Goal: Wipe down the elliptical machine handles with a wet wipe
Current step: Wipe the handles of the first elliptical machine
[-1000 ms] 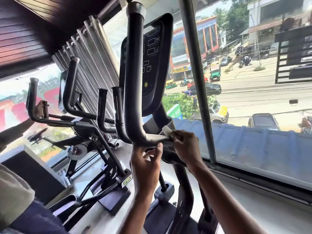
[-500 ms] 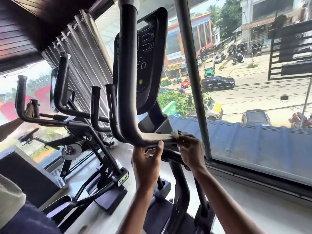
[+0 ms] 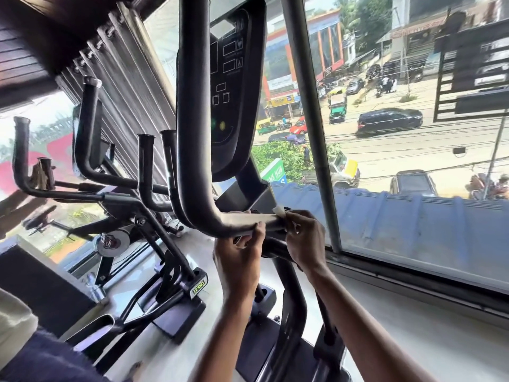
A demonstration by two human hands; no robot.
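A thick black elliptical handle (image 3: 192, 133) rises in the middle and bends rightward into a horizontal bar at its base. A white wet wipe (image 3: 279, 210) is wrapped round the right end of that bar. My right hand (image 3: 301, 238) pinches the wipe against the bar from the right side. My left hand (image 3: 238, 259) grips the bar from below, just left of the wipe, with its thumb up on the front of the bar. The dark console panel (image 3: 234, 92) stands right behind the handle.
A second elliptical (image 3: 118, 199) with several upright handles stands to the left; another person's hand (image 3: 35, 176) holds its far handle. A window post (image 3: 311, 119) and glass run close on the right, with a street below. The machine's base (image 3: 176, 307) sits on a pale floor.
My right hand has slid the wipe rightward along the horizontal bar toward its end. My left hand stays under the bar. The view has moved closer.
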